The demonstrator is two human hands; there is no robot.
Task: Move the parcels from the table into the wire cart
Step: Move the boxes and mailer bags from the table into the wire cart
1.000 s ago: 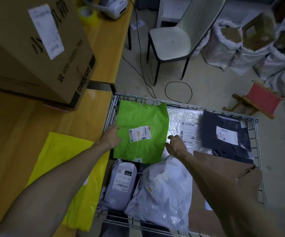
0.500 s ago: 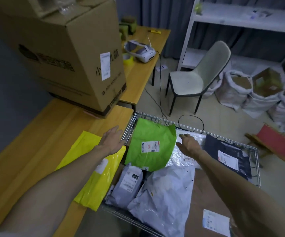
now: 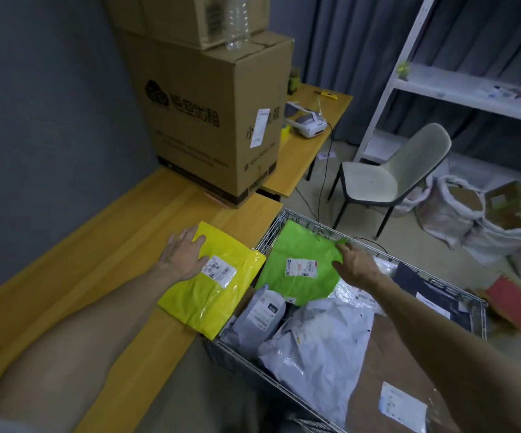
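My left hand (image 3: 182, 256) lies flat on far corner of yellow parcel (image 3: 218, 295), fingers straight, no grip. Yellow parcel rests on counter (image 3: 97, 260), right edge overhanging, just beside wire cart (image 3: 268, 232). My right hand (image 3: 354, 260) over cart, fingers loose and spread at far right corner of green parcel (image 3: 296, 260); contact unclear. Green parcel lies inside cart at far left, alongside grey parcel (image 3: 260, 314), white parcel (image 3: 318, 345), brown box (image 3: 387, 370), dark parcel (image 3: 415, 282). Large carton (image 3: 209, 120) stands farther along counter.

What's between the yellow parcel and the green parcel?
Head view: only the rim of the wire cart runs between the yellow parcel and the green parcel.
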